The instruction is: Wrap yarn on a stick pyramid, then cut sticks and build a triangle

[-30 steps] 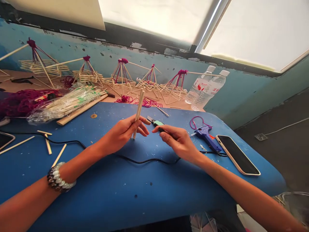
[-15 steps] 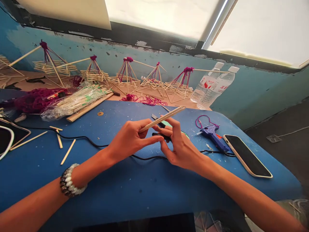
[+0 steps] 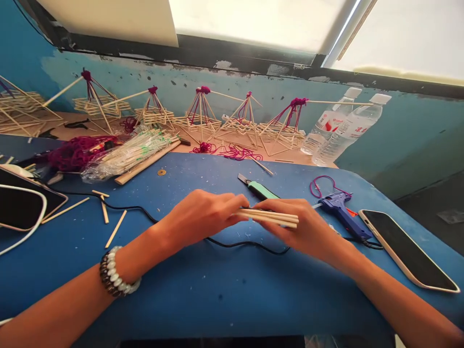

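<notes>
My left hand (image 3: 205,217) is closed on a small bundle of thin wooden sticks (image 3: 275,218), whose ends point right, across the front of my right hand (image 3: 300,224). My right hand is closed too, its fingers bent close to the left fingertips. A dark object shows in part between the hands, behind the sticks; most of it is hidden and I cannot make out its kind. Just beyond the hands, a green and black utility knife (image 3: 259,188) lies on the blue table (image 3: 203,299) with its blade toward the upper left.
On the right are a purple glue gun (image 3: 339,210) and a phone (image 3: 409,251). Two water bottles (image 3: 348,128) stand behind. Stick frames with purple yarn (image 3: 203,111) line the wall. At left lie bagged sticks (image 3: 132,152), loose sticks (image 3: 116,228) and a black cable (image 3: 143,212).
The sticks have swung from slanting up and away to nearly level, pointing right. Both hands have turned, and the dark object is now mostly hidden. The view has shifted a little left.
</notes>
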{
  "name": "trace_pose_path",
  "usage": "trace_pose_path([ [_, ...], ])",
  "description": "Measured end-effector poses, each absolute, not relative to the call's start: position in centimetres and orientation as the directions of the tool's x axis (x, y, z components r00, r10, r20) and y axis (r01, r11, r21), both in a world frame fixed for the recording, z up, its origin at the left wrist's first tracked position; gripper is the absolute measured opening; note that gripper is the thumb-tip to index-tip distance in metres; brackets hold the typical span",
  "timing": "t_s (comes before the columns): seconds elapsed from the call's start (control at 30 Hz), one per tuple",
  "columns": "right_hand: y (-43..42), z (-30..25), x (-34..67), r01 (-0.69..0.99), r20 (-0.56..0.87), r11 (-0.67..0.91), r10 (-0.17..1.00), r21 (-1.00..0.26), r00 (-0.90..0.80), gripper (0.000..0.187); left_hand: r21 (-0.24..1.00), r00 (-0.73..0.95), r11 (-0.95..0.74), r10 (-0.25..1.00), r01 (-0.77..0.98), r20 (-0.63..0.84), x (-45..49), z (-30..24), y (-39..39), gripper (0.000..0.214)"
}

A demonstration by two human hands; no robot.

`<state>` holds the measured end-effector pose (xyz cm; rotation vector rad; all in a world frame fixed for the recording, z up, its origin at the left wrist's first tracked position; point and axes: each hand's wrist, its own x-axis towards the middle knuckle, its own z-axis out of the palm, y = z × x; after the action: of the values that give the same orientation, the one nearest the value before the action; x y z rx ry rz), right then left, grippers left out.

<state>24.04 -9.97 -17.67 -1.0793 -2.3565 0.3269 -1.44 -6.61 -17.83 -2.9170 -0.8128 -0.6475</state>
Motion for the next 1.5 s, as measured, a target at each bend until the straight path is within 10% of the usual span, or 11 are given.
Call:
trace_pose_path([
  [0.47, -10.3, -18.7, 23.2, 0.496, 0.269, 0.841, 0.54, -0.217, -0.798, 0.024, -0.077, 0.868, -0.883, 0.433, 0.462, 0.243, -1.2, -18.4, -7.0, 0.032],
  [0.67, -10.1, -18.3, 23.4, 0.437, 0.332, 0.888, 0.459, -0.141, -0.824, 0.024, -0.002, 0.915, -0.921, 0.387, 0.39, 0.117, -1.1, -16.9, -7.3, 0.022],
  [0.9, -8.1, -18.7, 26.5, 0.62, 0.562, 0.783, 0.49, 0.054, -0.666, 0.032, 0.175, 0.837, -0.887, 0.46, 0.426, 0.297, -4.1, -15.1, -5.8, 0.041],
  [1.07, -5.8, -17.5, 27.5, 0.767, 0.743, 0.593, 0.624, -0.247, -0.243, 0.026, 0.181, 0.629, -0.7, 0.705, 0.691, 0.327, -5.8, -13.6, -3.6, 0.049],
  [1.23, -6.4, -18.0, 25.5, 0.723, 0.659, 0.565, 0.724, -0.397, -0.204, 0.036, -0.034, 0.561, -0.563, 0.815, 0.826, 0.143, -4.4, -15.2, -3.9, 0.046],
  [1.5, -6.2, -19.2, 27.3, 0.701, 0.518, 0.418, 0.852, -0.577, -0.082, 0.044, -0.011, 0.476, -0.476, 0.879, 0.88, 0.034, -5.9, -16.0, -3.1, 0.06],
])
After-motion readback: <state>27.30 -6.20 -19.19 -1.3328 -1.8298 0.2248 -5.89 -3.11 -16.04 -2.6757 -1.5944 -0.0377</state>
